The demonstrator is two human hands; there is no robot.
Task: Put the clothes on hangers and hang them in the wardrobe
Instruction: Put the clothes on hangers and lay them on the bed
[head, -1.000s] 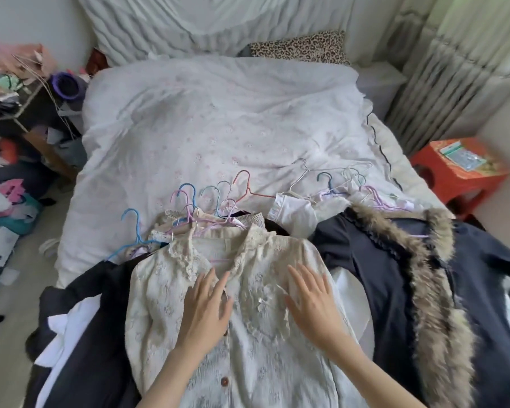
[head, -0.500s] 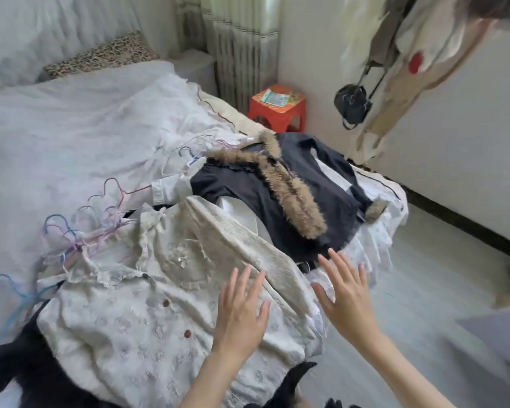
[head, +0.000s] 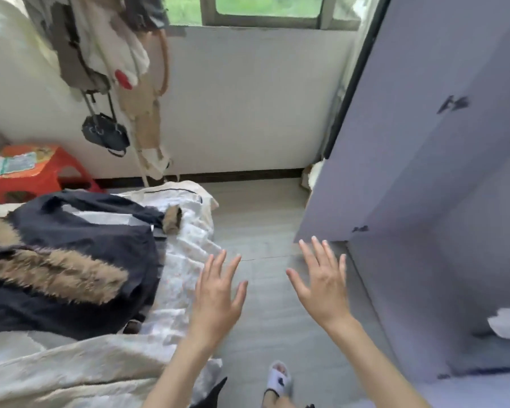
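Clothes lie piled on the bed [head: 189,245] at the left: a dark coat [head: 80,240] with a brown fur trim [head: 53,273] sits on top of white floral bedding, and a cream garment [head: 71,369] spreads across the bed's near edge, just below the coat. Both hands hover in the air over the grey floor [head: 262,219], holding nothing. The left hand [head: 217,301] is beside the edge of the bed, its fingers [head: 215,266] straight and spread apart. The right hand [head: 321,287] is raised near the wardrobe, its fingers [head: 318,254] also straight and fanned apart. The wardrobe [head: 442,260] stands at the right with a lilac door [head: 409,128] swung open toward the window wall. A red stool [head: 39,175] stands by the wall behind the bed, and a black bag [head: 105,134] hangs among garments on a rack above it. One slippered foot [head: 278,381] shows on the floor at the bottom.
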